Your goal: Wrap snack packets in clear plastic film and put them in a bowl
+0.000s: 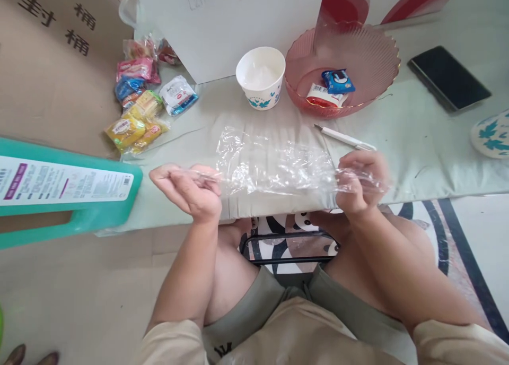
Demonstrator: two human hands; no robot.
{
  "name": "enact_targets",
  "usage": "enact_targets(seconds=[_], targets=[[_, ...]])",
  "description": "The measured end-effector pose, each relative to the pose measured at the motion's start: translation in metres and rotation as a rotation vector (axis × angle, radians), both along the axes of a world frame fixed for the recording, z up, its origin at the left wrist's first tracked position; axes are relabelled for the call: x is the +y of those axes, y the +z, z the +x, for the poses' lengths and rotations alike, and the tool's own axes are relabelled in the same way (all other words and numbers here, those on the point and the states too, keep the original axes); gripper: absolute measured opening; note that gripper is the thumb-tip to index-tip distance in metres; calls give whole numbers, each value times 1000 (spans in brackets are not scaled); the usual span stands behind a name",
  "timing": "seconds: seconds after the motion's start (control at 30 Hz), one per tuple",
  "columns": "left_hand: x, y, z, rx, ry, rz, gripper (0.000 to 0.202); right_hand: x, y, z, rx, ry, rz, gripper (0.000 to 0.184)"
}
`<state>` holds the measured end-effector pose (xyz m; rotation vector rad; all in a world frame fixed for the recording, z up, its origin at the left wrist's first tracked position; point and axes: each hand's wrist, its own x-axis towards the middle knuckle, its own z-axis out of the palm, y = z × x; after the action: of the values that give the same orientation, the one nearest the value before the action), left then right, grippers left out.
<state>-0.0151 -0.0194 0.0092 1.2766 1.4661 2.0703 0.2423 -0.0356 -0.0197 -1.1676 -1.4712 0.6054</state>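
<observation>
A clear, crinkled plastic bag [274, 166] is stretched flat between my two hands above the near edge of the pale table [417, 142]. My left hand [191, 187] is closed, pinching the bag's left end. My right hand [360, 182] is closed around its right end. A white pen [344, 138] lies on the table just beyond my right hand.
Behind the bag stand a white paper cup [261, 77] and a pink ribbed bowl [342, 68] holding two snack packets. Several wrapped snacks [139, 107] lie at the left. A black phone [449, 77] rests at the right, a teal jug [67, 192] at the left edge.
</observation>
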Motion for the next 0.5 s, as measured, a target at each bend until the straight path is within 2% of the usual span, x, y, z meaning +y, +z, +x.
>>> enact_targets(seconds=[0.07,0.17,0.23,0.3,0.4,0.5], targets=[[1,-2,-7,-32,-71,-40,39,-1,4,7,-85,124,59,23],[4,-8,-17,-50,-229,-229,44,4,12,10,-167,304,82,26],[7,-13,-20,-50,-295,-329,44,7,14,9,-171,331,79,22],[11,-16,-22,-66,-307,-377,44,8,11,6,-138,270,38,23],[18,-19,-24,-118,-317,-439,47,9,-1,3,-18,99,-110,39],[22,-19,-29,-164,-495,-531,61,14,-14,3,159,-42,-211,47]])
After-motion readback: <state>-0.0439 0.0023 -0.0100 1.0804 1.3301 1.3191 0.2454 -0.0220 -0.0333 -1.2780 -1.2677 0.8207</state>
